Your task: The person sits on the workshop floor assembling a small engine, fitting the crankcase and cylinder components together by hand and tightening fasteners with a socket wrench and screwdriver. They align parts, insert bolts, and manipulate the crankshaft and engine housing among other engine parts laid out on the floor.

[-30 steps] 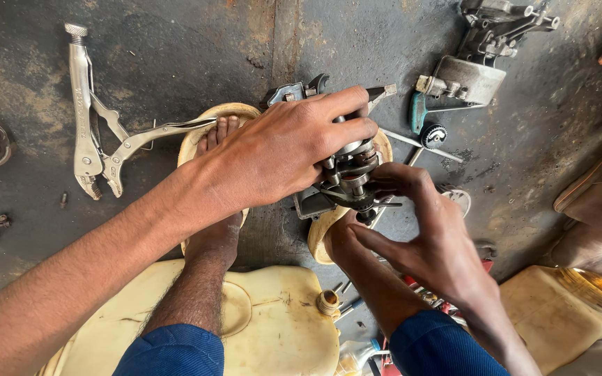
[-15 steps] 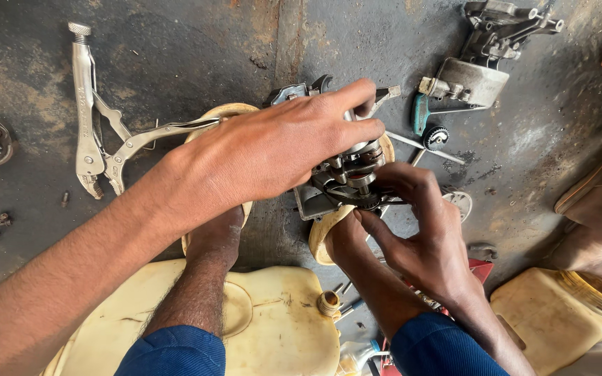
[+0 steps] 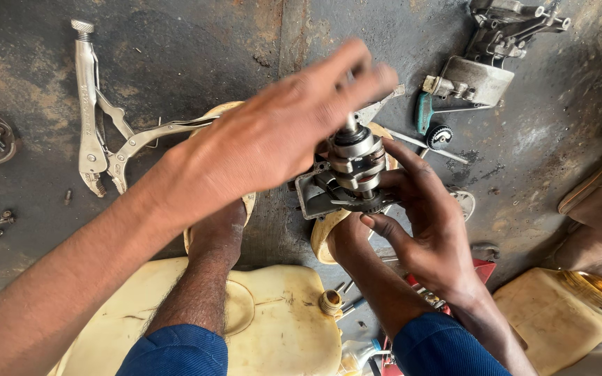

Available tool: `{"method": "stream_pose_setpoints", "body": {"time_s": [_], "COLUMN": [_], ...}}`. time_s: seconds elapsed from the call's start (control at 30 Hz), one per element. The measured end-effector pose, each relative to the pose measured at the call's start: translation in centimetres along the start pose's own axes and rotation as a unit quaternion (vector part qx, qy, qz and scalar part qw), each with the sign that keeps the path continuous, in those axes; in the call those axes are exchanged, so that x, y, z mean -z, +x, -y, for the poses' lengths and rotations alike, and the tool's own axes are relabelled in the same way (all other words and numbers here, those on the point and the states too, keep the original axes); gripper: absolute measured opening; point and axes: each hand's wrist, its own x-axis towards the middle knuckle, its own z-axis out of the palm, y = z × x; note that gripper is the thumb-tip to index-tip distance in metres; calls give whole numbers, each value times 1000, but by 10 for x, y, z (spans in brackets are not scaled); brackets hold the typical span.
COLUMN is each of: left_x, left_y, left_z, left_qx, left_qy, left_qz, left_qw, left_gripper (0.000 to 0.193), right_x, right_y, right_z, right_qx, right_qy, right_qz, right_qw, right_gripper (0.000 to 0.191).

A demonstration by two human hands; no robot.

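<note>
My right hand point(image 3: 426, 216) grips a metal gear shaft assembly point(image 3: 355, 157) from the right and below, holding it upright over the dark floor. A small grey metal housing piece point(image 3: 313, 197) sits at the assembly's lower left. My left hand point(image 3: 273, 139) reaches over from the left with its fingers stretched across the top of the shaft. The fingers are blurred, and the thumb is hidden, so I cannot see whether they pinch the shaft tip. My sandalled foot point(image 3: 217, 230) rests on the floor under the left hand.
Two locking pliers point(image 3: 92, 118) lie on the floor at the left. A metal bracket part point(image 3: 482, 73) and a green-handled tool point(image 3: 423, 115) lie at the upper right. A yellow jerrycan point(image 3: 273, 313) sits below, another point(image 3: 566, 313) at the lower right.
My left hand has lifted from around the assembly, and its fingers are now stretched out over the shaft top. The shaft's stacked rings show now. My right hand keeps its hold.
</note>
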Motion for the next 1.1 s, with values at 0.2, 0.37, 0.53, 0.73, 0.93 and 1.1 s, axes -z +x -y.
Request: {"method": "stream_pose_setpoints", "body": {"time_s": [0.2,0.37,0.53,0.73,0.93,1.1], "left_x": [-2,-11,-19,-33,-41,-34], "left_y": [-11,-16,-20,-31,-35,-45], "left_z": [23,30,31,29,24,26], "left_qx": [16,107,128,-57,8,-15], "left_qy": [-25,-102,-96,16,-20,-13], "left_qz": [-50,-31,-33,-172,-132,-146], "left_qw": [998,988,987,983,991,989], "left_gripper": [51,37,28,33,23,23], "right_x": [4,4,4,2,5,8], "right_y": [1,2,2,0,0,2], "right_z": [-4,-3,-2,-1,0,0], "right_qx": [15,17,9,12,23,28], "right_qy": [1,-4,14,29,27,68], "right_qz": [11,2,9,10,17,28], "right_qw": [1000,1000,1000,999,999,997], "right_gripper": [87,86,86,85,84,84]}}
